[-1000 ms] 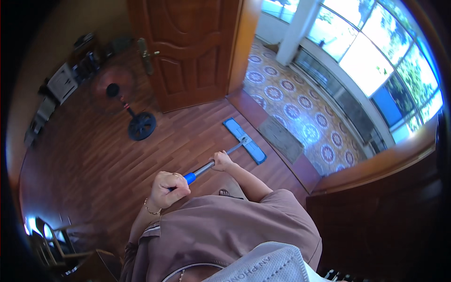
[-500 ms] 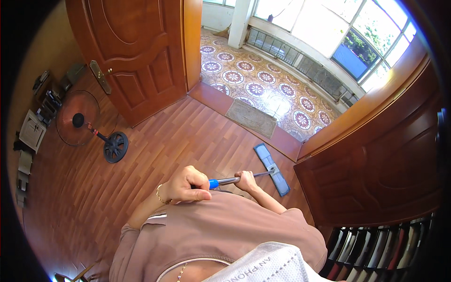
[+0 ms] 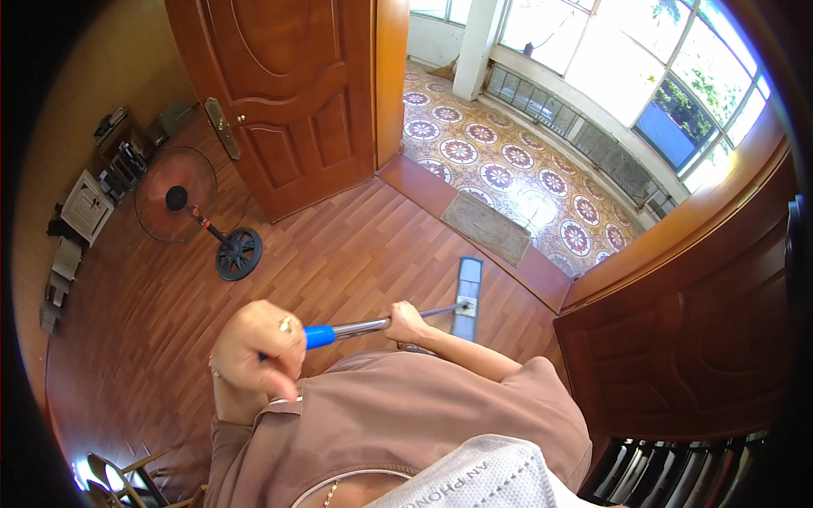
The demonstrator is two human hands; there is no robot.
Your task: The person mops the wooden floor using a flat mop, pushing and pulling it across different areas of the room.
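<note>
Mop (image 3: 360, 328), held aslant on the near side of the mat (image 3: 485, 227). Its flat blue-grey head (image 3: 470, 279) rests on the wood floor (image 3: 356, 245), near the mat but apart from it; the head's near end meets the edge of the right forearm in view.

Left hand (image 3: 258, 349): closed around the blue grip (image 3: 318, 337) at the top of the pole, ring on one finger, nearer and well to the left of the mat. Right hand (image 3: 406, 323): wrapped around the steel pole lower down, between the grip and the head, nearer than the mat.

Brown shirt (image 3: 449, 406) close behind both hands, on the near side of the mat. Door sill (image 3: 415, 182) along the mat; patterned tiles (image 3: 457, 152) beyond it, windows (image 3: 614, 63) farther still.

Left of the mat: open door (image 3: 292, 110), then a standing fan (image 3: 176, 199), then a white cabinet (image 3: 86, 206). Right of the mat: second door (image 3: 677, 330), dark red-brown. Nearer and right: rack (image 3: 673, 474), contents too unclear to name.
</note>
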